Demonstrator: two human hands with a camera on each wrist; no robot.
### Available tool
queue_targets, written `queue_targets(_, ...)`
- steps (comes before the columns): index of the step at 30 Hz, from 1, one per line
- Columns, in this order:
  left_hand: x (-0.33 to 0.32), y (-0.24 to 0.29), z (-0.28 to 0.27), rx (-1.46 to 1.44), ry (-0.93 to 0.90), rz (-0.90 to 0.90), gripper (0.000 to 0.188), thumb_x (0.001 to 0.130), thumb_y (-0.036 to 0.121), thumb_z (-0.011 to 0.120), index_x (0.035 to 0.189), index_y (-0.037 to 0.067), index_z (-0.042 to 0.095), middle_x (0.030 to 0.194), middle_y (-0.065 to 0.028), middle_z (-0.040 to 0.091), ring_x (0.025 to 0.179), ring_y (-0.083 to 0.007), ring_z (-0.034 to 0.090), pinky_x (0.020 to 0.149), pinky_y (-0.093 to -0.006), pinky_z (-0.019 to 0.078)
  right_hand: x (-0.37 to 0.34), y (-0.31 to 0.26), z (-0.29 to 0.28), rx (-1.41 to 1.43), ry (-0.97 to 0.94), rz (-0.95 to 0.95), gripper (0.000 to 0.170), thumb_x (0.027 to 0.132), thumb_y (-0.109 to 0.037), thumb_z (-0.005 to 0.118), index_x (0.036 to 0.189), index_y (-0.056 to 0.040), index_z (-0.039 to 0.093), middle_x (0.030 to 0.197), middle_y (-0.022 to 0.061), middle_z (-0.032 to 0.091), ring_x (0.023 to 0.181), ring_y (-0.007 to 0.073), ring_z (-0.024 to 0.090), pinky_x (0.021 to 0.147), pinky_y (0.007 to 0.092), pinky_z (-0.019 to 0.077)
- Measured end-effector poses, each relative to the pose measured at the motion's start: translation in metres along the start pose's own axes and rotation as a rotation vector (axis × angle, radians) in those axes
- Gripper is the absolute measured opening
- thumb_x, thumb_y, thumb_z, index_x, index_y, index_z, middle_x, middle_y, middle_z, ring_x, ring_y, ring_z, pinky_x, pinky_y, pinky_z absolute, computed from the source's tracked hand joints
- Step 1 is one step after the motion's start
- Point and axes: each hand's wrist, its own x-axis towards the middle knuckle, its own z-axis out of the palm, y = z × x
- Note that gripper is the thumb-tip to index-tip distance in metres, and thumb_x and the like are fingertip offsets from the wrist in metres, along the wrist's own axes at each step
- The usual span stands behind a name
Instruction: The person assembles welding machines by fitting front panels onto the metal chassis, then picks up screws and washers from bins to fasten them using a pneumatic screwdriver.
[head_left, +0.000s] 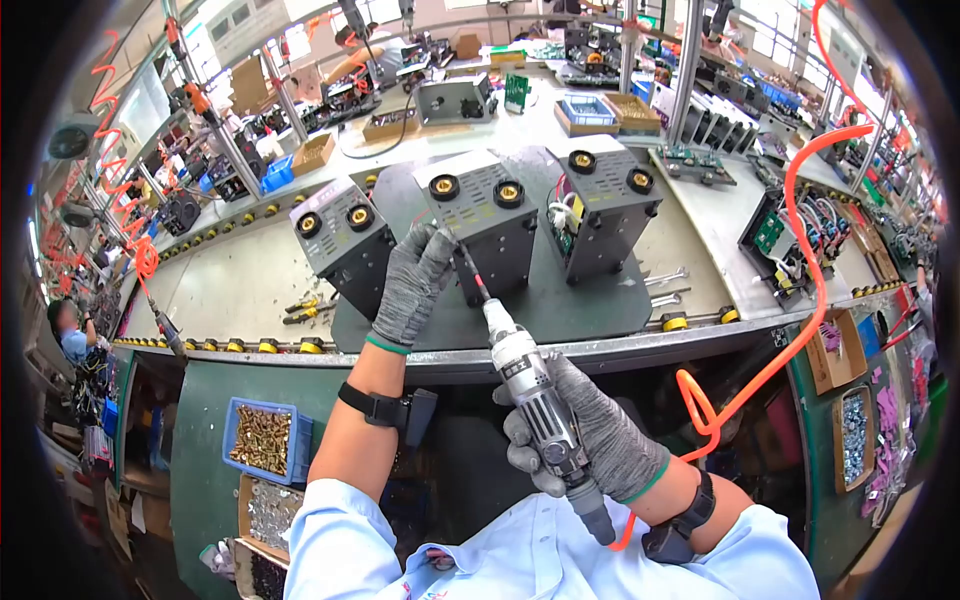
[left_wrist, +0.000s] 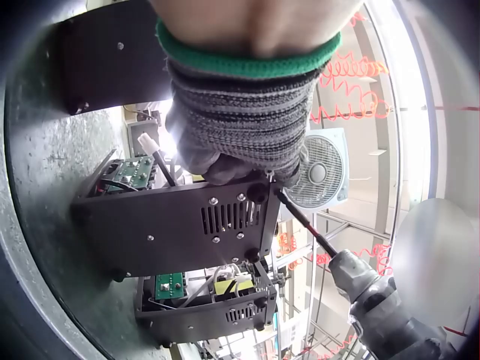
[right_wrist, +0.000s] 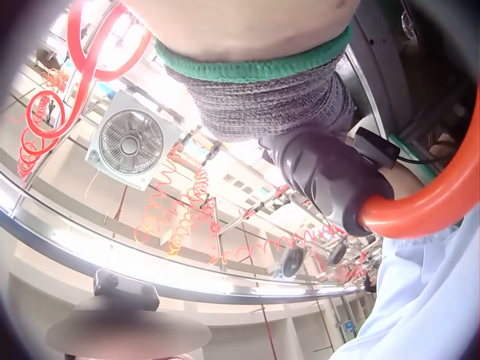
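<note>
My right hand [head_left: 610,425], in a grey knit glove, grips an air screwdriver [head_left: 530,380] with an orange hose at its tail. Its long bit [left_wrist: 307,225] slants up to a corner of the middle black metal case [head_left: 490,250], which has two brass-centred sockets on its face. My gloved left hand [head_left: 415,280] is at that same corner, fingertips right by the bit's tip. In the left wrist view its fingers bend against the case edge; I cannot tell whether they pinch something small. Similar cases stand to the left [head_left: 345,240] and right [head_left: 600,215].
The cases stand on a dark board [head_left: 590,310] on the bench. Pliers [head_left: 305,308] lie left, wrenches [head_left: 668,278] right. A blue bin of brass-coloured parts [head_left: 265,440] sits lower left. The orange hose [head_left: 800,230] loops along the right side. A circuit board assembly [head_left: 785,240] stands farther right.
</note>
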Motion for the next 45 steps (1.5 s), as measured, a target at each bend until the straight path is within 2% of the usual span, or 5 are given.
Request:
queue_targets(18, 0.002, -0.006, -0.001, -0.076, 0.014, -0.063, 0.032, 0.101, 0.042, 0.066, 0.100, 0.011, 0.064, 0.077, 0.0029, 0.061, 0.057, -0.0030, 0.045, 0.049, -0.0207, 0.0330, 0.006, 0.008, 0.010, -0.114, 0.038, -0.066, 0.070, 0.099, -0.068, 0.047, 0.128, -0.0038, 0.055, 0.087, 0.0103, 0.066, 0.075, 0.0245, 0.066, 0.046, 0.0363, 0.0566)
queue_targets(33, -0.047, -0.007, -0.008, -0.202, 0.228, -0.189, 0.043, 0.102, 0.053, 0.059, 0.105, 0.010, 0.064, 0.064, 0.0068, 0.041, 0.048, -0.0051, 0.035, 0.042, -0.0225, 0.0272, 0.006, 0.005, 0.008, -0.117, 0.042, -0.086, 0.072, 0.100, -0.070, 0.043, 0.124, -0.0033, 0.054, 0.083, 0.0079, 0.063, 0.069, 0.0201, 0.065, 0.044, 0.0318, 0.0555)
queue_targets(36, -0.057, -0.044, -0.060, -0.747, 0.261, -0.682, 0.025, 0.099, 0.030, 0.064, 0.100, 0.006, 0.065, 0.076, -0.0021, 0.061, 0.057, -0.0133, 0.052, 0.044, -0.0238, 0.0380, 0.010, 0.004, -0.007, -0.080, 0.004, -0.062, 0.075, 0.098, -0.071, 0.045, 0.127, -0.0026, 0.055, 0.086, 0.0105, 0.066, 0.074, 0.0246, 0.067, 0.045, 0.0360, 0.0564)
queue_targets(43, -0.071, -0.083, -0.053, -0.729, 0.136, -0.698, 0.016, 0.093, 0.000, 0.055, 0.109, -0.003, 0.060, 0.093, -0.0156, 0.068, 0.067, -0.0213, 0.064, 0.044, -0.0282, 0.0475, 0.015, 0.003, 0.000, -0.039, -0.047, -0.043, 0.080, 0.097, -0.071, 0.047, 0.131, 0.0005, 0.054, 0.090, 0.0141, 0.068, 0.078, 0.0294, 0.069, 0.048, 0.0397, 0.0585)
queue_targets(45, -0.072, -0.093, -0.051, -0.743, 0.022, -0.678, 0.019, 0.094, -0.002, 0.054, 0.111, -0.004, 0.060, 0.096, -0.0154, 0.070, 0.067, -0.0199, 0.066, 0.044, -0.0261, 0.0495, 0.012, 0.008, 0.011, -0.172, 0.033, -0.089, 0.071, 0.098, -0.072, 0.042, 0.124, -0.0070, 0.057, 0.083, 0.0061, 0.065, 0.068, 0.0171, 0.067, 0.046, 0.0311, 0.0575)
